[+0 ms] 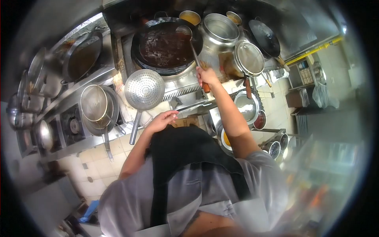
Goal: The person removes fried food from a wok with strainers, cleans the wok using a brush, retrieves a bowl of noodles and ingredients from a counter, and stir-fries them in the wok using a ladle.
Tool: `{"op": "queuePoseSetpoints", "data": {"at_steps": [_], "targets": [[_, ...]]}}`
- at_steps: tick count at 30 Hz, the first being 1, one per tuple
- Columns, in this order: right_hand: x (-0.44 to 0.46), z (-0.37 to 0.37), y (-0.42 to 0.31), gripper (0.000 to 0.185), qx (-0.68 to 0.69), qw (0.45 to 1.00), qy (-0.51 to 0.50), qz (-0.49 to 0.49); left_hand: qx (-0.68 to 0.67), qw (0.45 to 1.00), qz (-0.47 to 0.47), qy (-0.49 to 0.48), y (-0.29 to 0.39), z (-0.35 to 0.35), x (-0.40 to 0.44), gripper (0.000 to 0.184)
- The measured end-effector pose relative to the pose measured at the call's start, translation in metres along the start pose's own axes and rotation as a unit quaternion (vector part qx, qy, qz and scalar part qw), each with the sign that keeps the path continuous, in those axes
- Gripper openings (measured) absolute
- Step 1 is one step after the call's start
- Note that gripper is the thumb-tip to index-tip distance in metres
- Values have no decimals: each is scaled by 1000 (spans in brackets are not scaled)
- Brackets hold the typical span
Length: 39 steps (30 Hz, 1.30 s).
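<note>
My right hand [207, 76] is closed around the wooden-ended handle of a long ladle [194, 50]. The ladle's bowl rests at the upper right part of a large black wok [164, 43] holding dark brown liquid. A bristle brush [205, 64] shows just behind that hand; whether it is also held is unclear. My left hand [162, 120] is low in front of the apron, fingers partly curled, near a thin dark rod; what it grips, if anything, cannot be made out. A perforated strainer [144, 90] lies between the wok and the left hand.
Left of the wok are a mesh strainer [94, 103] on a pan and another wok [83, 57]. To the right stand a metal pot [221, 28], a round sieve [249, 58] and a black pan [264, 38]. A steel pot [246, 107] is beside my right forearm.
</note>
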State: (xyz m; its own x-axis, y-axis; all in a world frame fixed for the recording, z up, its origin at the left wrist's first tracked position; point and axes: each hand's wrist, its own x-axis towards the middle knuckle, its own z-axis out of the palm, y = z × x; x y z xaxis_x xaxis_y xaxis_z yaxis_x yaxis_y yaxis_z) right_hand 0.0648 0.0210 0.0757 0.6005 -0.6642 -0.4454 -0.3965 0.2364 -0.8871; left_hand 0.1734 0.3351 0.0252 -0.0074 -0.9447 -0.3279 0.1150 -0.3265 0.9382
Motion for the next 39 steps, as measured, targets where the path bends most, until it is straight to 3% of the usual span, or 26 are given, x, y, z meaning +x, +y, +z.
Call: {"op": "queuePoseSetpoints", "data": {"at_steps": [1, 2, 3, 4, 8, 19, 31, 34, 39], "targets": [[-14, 7, -19, 30, 116, 992, -29, 34, 2, 1000, -3, -6, -4, 1, 1, 37], [-10, 3, -19, 30, 121, 992, -24, 35, 0, 1000, -8, -7, -8, 2, 2, 37], [-5, -2, -27, 29, 278, 951, -89, 101, -1, 1000, -14, -9, -10, 4, 2, 37], [-4, -5, -29, 29, 426, 877, -153, 161, 2, 1000, -17, -15, -11, 7, 3, 37], [-19, -9, -45, 35, 520, 813, -186, 185, -9, 999, -16, -36, -10, 18, 9, 36], [-52, -38, -82, 35, 595, 739, -237, 208, 7, 997, -27, -73, -3, 53, 35, 36], [-59, -55, -89, 33, 490, 828, -197, 188, -16, 984, 13, -178, 6, 129, 129, 40], [-58, -60, -88, 33, 512, 809, -207, 202, 14, 983, 4, -184, 18, 153, 157, 43], [-62, -71, -93, 35, 587, 737, -254, 217, -161, 981, -66, -84, 30, 201, 233, 39]]}}
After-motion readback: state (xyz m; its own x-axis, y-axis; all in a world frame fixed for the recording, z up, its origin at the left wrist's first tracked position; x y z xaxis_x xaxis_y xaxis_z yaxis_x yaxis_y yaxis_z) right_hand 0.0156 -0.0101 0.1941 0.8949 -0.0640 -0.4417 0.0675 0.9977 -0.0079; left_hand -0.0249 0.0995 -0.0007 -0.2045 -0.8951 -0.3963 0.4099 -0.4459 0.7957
